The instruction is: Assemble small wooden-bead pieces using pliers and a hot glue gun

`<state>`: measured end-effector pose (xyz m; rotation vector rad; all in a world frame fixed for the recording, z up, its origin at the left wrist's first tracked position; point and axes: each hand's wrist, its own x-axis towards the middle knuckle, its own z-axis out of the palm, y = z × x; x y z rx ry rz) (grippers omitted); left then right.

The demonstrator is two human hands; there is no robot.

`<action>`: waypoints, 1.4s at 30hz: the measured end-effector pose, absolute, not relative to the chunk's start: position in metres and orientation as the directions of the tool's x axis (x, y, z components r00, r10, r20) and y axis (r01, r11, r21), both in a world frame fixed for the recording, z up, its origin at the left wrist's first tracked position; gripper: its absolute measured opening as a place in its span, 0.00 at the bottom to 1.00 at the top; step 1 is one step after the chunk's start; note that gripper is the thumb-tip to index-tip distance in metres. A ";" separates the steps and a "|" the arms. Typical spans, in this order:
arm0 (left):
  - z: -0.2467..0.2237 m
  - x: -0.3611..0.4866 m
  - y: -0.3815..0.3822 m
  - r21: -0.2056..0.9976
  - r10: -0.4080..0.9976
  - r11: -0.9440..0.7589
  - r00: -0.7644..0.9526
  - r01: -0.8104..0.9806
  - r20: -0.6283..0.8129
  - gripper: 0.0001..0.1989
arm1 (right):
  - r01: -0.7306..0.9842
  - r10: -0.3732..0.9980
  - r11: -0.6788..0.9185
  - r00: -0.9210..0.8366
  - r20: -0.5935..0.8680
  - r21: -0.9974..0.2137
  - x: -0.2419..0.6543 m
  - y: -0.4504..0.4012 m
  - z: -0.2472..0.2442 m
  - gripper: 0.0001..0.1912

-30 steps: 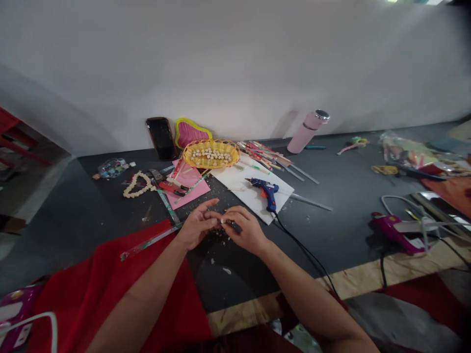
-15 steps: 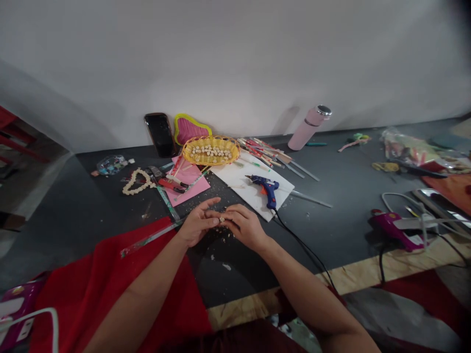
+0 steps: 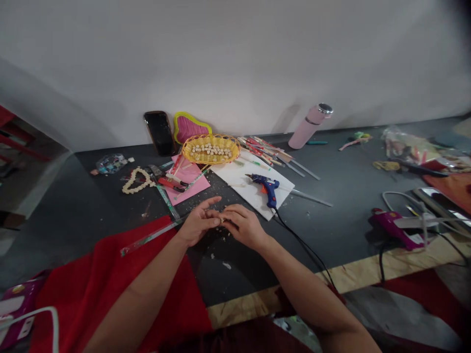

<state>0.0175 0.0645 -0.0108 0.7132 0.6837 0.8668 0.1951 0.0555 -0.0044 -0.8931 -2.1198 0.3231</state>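
Two bare hands, left hand [image 3: 196,226] and right hand [image 3: 246,228], meet above the tabletop [image 3: 250,279], inward of its front edge; fingers of both pinch one small pale piece [image 3: 222,220], left index stretched free. Piece mostly covered, exact shape can't tell. Step in hand looks like fine fingertip work: probably best with light, even pressure, one hand bracing, the other turning, wrists low so a slip lands close. Crumbs [image 3: 228,234] underneath could hide a dropped piece. Just beyond, glue gun [image 3: 271,190] lies on white sheet [image 3: 253,201], near its right corner, nozzle turned away from the hands; heat can't tell. Cord [image 3: 303,246] runs to the tabletop's front edge beside the right forearm, likely snag. Yellow basket [image 3: 211,160] of pale beads [image 3: 209,149] sits toward the back edge, within easy view. Left: pliers [image 3: 171,184] partly on pink sheet [image 3: 198,185], beaded loop [image 3: 127,188] beside. Red cloth [image 3: 110,274] overlaps front-left, under the left forearm.
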 end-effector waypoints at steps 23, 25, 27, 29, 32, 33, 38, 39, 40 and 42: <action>-0.005 0.021 0.062 0.804 0.877 0.416 0.423 -0.425 -0.230 0.38 | 0.458 0.719 0.694 -0.414 0.557 -0.556 0.193 0.053 -0.009 0.07; -0.005 0.020 0.062 0.789 0.869 0.428 0.442 -0.440 -0.224 0.38 | 0.456 0.733 0.680 -0.398 0.552 -0.574 0.194 0.053 -0.009 0.07; -0.005 0.019 0.062 0.772 0.856 0.444 0.470 -0.454 -0.216 0.38 | 0.454 0.750 0.661 -0.380 0.542 -0.597 0.194 0.053 -0.008 0.06; -0.005 0.018 0.062 0.758 0.847 0.457 0.488 -0.465 -0.212 0.37 | 0.442 0.754 0.657 -0.371 0.542 -0.611 0.195 0.053 -0.007 0.06; -0.007 0.017 0.062 0.753 0.845 0.463 0.488 -0.467 -0.217 0.37 | 0.406 0.740 0.673 -0.389 0.549 -0.618 0.194 0.053 -0.006 0.08; -0.007 0.017 0.063 0.755 0.847 0.460 0.485 -0.467 -0.217 0.36 | 0.394 0.735 0.677 -0.398 0.549 -0.621 0.194 0.053 -0.005 0.09; -0.006 0.017 0.064 0.767 0.855 0.446 0.472 -0.462 -0.214 0.37 | 0.371 0.726 0.686 -0.404 0.556 -0.626 0.195 0.053 -0.003 0.12; -0.006 0.017 0.064 0.767 0.853 0.450 0.474 -0.457 -0.218 0.36 | 0.367 0.724 0.688 -0.401 0.561 -0.626 0.194 0.053 -0.002 0.11; -0.006 0.017 0.064 0.766 0.851 0.454 0.477 -0.455 -0.221 0.36 | 0.363 0.722 0.691 -0.399 0.565 -0.626 0.194 0.053 -0.002 0.09; -0.007 0.017 0.064 0.762 0.849 0.458 0.481 -0.458 -0.221 0.36 | 0.353 0.719 0.694 -0.392 0.574 -0.628 0.192 0.053 -0.001 0.08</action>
